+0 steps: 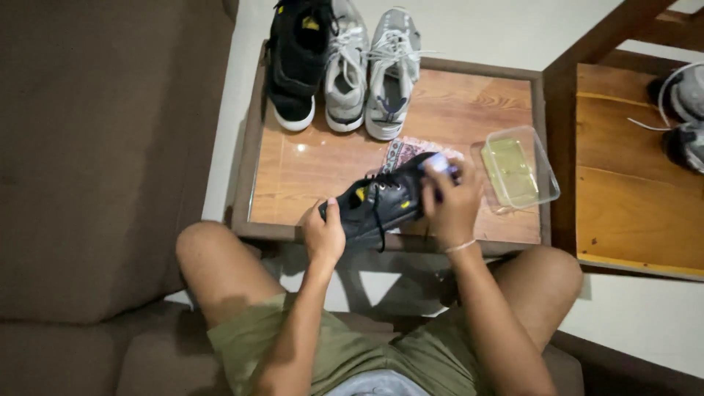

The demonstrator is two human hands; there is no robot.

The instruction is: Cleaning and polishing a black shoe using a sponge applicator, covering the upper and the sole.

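Observation:
A black shoe with yellow marks and dark laces is held above the near edge of a small wooden table. My left hand grips its heel end. My right hand is closed on a small pale brush or cloth pressed against the shoe's toe end. A patterned cloth lies on the table under the shoe.
A clear plastic tub with yellowish liquid stands on the table's right. One black shoe and two grey shoes line the far edge. A wooden stool with more shoes stands right; a brown sofa lies left.

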